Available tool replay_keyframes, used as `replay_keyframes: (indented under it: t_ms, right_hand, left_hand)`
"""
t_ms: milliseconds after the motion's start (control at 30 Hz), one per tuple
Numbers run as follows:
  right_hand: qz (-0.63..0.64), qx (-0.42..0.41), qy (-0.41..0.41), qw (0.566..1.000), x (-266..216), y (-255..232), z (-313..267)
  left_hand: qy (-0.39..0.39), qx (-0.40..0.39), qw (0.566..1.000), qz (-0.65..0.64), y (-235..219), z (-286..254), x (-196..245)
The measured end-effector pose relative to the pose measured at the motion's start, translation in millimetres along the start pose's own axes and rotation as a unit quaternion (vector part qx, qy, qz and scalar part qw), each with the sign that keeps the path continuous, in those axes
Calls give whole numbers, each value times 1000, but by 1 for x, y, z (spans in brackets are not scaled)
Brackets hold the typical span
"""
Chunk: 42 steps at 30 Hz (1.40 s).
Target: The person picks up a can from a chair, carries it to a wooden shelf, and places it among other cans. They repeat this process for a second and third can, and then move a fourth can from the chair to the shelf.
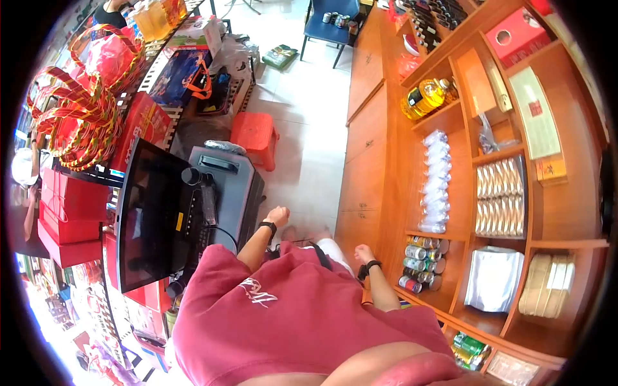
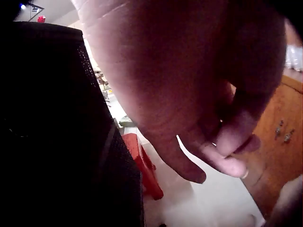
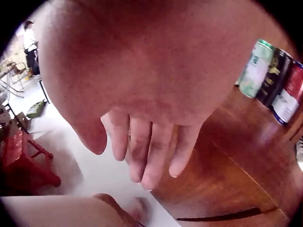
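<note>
My left hand [image 1: 278, 217] hangs in front of my body over the walkway, nothing in it. In the left wrist view its fingers [image 2: 189, 170] bend loosely downward, with the dark side of the computer case [image 1: 222, 168] close by. My right hand [image 1: 364, 253] is also bare, beside the wooden cabinet [image 1: 364, 186]. The right wrist view has its fingers [image 3: 150, 161] pointing down, relaxed and slightly spread. Nearest to that hand are several drink cans [image 3: 258, 68] on the cabinet's ledge, apart from the fingers.
A red plastic stool [image 1: 254, 138] stands on the floor ahead to the left. The monitor [image 1: 148, 215] is at my left. Shelves on the right hold oil bottles [image 1: 426, 98] and a row of clear plastic bottles [image 1: 436, 183]. A blue chair [image 1: 331, 22] stands farther ahead.
</note>
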State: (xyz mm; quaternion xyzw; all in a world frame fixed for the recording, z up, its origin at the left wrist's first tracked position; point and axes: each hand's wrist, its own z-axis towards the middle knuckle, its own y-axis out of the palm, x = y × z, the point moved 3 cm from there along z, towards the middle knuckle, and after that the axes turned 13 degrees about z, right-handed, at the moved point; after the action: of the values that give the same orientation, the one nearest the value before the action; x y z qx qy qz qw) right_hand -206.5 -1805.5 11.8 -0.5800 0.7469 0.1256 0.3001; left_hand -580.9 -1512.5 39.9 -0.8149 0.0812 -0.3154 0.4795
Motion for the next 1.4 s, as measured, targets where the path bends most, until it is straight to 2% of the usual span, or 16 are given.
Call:
replay_keyframes:
  t_ms: [233, 333, 367, 467, 500, 533, 567, 633, 733, 833, 1000, 1100, 1200, 1233, 1333, 1400]
  right_hand:
    - [-116, -67, -32, 991, -99, 28, 76]
    - [-237, -99, 20, 966, -145, 21, 117]
    - [-232, -112, 0, 966, -124, 10, 168]
    - [-261, -113, 3, 959, -199, -2, 199]
    - [-219, -91, -17, 971, -205, -12, 222]
    - [-177, -68, -36, 981, -229, -14, 227]
    - [-156, -80, 9, 984, -252, -23, 233]
    - [-139, -70, -75, 985, -236, -36, 322]
    - [-196, -48, -146, 968, -270, -48, 372]
    - [-221, -62, -135, 964, -299, -59, 396]
    - [-193, -88, -109, 971, -362, -69, 418]
    - [-159, -89, 9, 983, -403, -72, 419]
    - [-147, -76, -45, 985, -420, -69, 451]
    - [-301, -161, -26, 940, -447, -72, 457]
    - [-188, -139, -23, 972, -483, -76, 479]
    - [-218, -83, -22, 972, -514, -80, 495]
  left_hand:
    - [12, -41, 999, 1, -19, 63, 7]
    - [1, -32, 999, 24, -26, 113, -7]
    - [5, -44, 998, 46, -37, 130, -7]
    - [15, -92, 980, 177, -21, 182, -30]
    - [103, -133, 954, 249, -12, 195, -39]
    - [84, -240, 936, 244, -33, 201, -29]
    - [96, -279, 922, 250, -57, 206, -17]
    - [66, -338, 908, 237, -104, 223, 5]
    - [84, -334, 909, 235, -122, 276, 5]
    - [-56, -245, 947, 200, -125, 338, -17]
    - [-65, -166, 958, 226, -177, 419, -5]
    - [-42, -170, 965, 194, -188, 452, -10]
    - [-80, -199, 965, 153, -196, 495, -22]
    - [-45, -195, 972, 127, -204, 516, -24]
    - [-3, -153, 983, 100, -236, 579, -32]
    - [-5, -195, 976, 100, -246, 633, -52]
